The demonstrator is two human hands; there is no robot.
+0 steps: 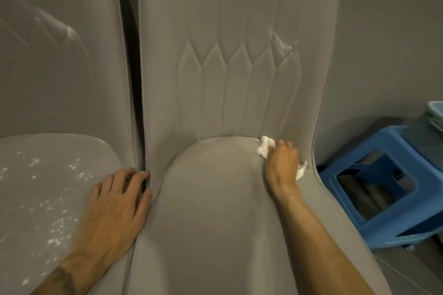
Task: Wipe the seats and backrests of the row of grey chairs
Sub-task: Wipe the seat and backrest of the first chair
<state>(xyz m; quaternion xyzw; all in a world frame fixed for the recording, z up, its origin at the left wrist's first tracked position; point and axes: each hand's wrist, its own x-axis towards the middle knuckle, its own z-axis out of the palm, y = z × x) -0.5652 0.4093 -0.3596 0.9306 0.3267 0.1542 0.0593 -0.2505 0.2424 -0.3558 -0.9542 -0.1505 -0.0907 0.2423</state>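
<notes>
A grey upholstered chair fills the middle: its seat [211,211] lies in front of me and its stitched backrest [235,60] rises behind, with white smears at its upper right. My right hand [281,165] grips a crumpled white tissue [265,147] and holds it at the crease where seat meets backrest, on the right side. My left hand [115,208] rests flat with spread fingers on the gap between this chair and the chair to the left [48,199]. That left seat carries several white specks, and its backrest [60,55] shows white streaks.
A blue plastic stool [374,187] stands on the floor right of the chair, with a pale blue container [435,109] behind it at the frame edge. A grey wall [388,31] backs the chairs.
</notes>
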